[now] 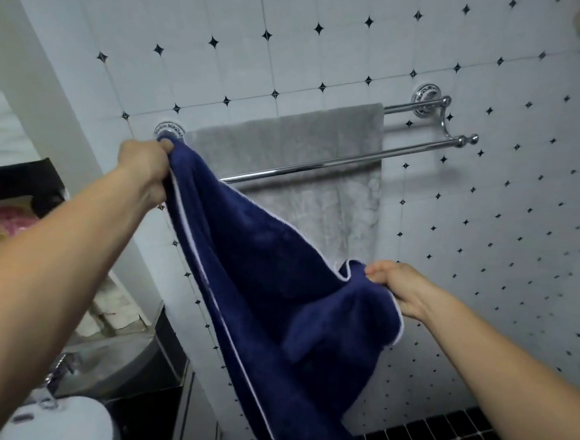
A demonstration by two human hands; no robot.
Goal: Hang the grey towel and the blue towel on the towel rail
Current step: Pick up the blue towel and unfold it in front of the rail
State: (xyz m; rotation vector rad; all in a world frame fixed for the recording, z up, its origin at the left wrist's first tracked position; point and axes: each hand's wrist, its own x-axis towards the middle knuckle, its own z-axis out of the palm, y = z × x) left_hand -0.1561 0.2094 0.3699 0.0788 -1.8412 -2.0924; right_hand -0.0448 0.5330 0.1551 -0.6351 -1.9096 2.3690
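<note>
Right hand (401, 289) low and near, pinching the blue towel (269, 290) by its edge, left hand (147, 168) higher, gripping its top corner, and behind them the grey towel (286, 141) draped over the far bar of the towel rail (346, 161).

front bar (346, 159) bare from its middle to the right knob — open from above and in front | back bar (407, 107) filled by the grey towel (286, 141), only its right end free | blue towel (268, 273) hangs across the front bar's left end — blocked there | sink (120, 362) crowds the low left
</note>
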